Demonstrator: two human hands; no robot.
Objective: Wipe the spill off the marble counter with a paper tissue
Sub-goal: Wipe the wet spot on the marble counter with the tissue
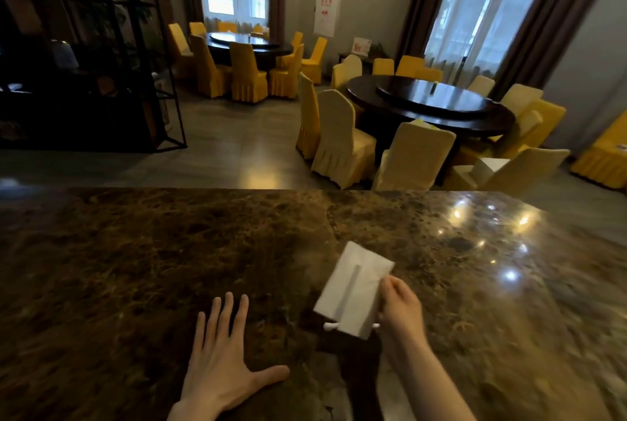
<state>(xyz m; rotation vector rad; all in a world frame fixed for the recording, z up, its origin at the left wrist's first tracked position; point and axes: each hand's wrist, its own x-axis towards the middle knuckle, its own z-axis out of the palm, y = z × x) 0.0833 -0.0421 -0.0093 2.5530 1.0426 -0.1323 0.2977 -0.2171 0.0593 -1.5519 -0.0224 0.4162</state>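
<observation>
The brown marble counter (pixel 135 268) fills the lower half of the head view. My left hand (pixel 220 363) lies flat on it, palm down, fingers spread. My right hand (pixel 400 308) grips a white tissue pack (pixel 353 288) by its right side, tilted and lifted just over the counter. A small white tab sticks out under the pack's near end. A dark patch (pixel 349 352) lies on the counter below the pack; I cannot tell whether it is shadow or spill.
Beyond the counter's far edge is a dining room with two dark round tables (pixel 437 105), yellow and cream covered chairs (pixel 339 142), and a black metal shelf (pixel 84 64) at the left. Lamp reflections glare on the counter's right part (pixel 492 217).
</observation>
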